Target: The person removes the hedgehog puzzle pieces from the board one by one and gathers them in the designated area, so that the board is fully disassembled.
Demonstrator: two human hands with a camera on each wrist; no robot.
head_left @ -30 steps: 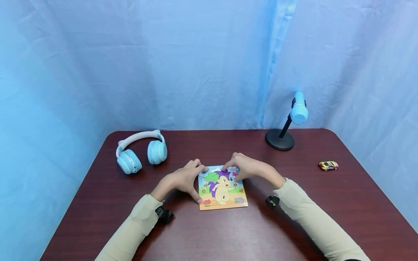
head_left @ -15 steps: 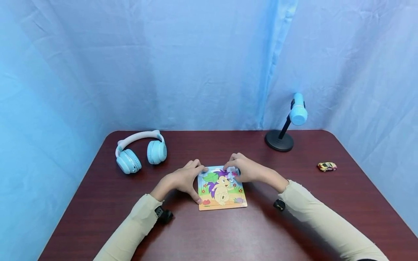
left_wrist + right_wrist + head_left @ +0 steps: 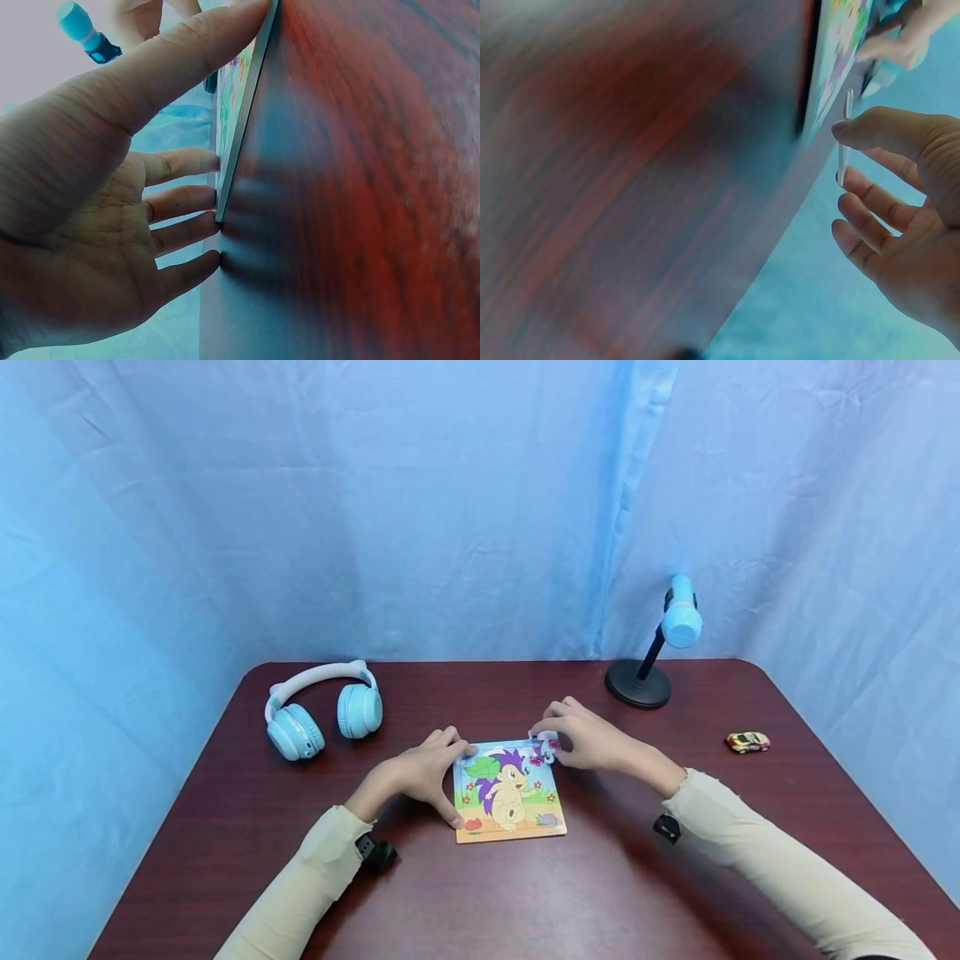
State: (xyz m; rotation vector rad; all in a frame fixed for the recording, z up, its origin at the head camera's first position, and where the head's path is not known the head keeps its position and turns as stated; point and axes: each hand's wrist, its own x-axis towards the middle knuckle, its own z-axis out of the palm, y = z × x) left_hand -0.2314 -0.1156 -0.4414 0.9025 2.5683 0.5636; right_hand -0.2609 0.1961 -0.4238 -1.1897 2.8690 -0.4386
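A square jigsaw puzzle (image 3: 510,797) with a cartoon purple-haired hedgehog lies flat on the table. My left hand (image 3: 426,772) rests along its left side, thumb at the near corner and fingertips at the far one. The left wrist view shows the fingers (image 3: 180,201) fairly straight against the board's edge. At the far right corner my right hand (image 3: 596,739) pinches a puzzle piece (image 3: 547,746) with a pink flower on it. In the right wrist view, the thin piece (image 3: 843,159) stands edge-on between thumb and index finger, apart from the board; the other fingers are loosely bent.
Light blue headphones (image 3: 326,706) with cat ears lie at the back left. A light blue microphone (image 3: 682,620) on a black stand (image 3: 637,683) is at the back right. A small toy car (image 3: 747,742) sits farther right. Blue curtains (image 3: 465,510) hang behind the table.
The right hand has moved right and slightly back, lifting the flower piece from the puzzle's far right corner. The left hand has stayed in place on the puzzle.
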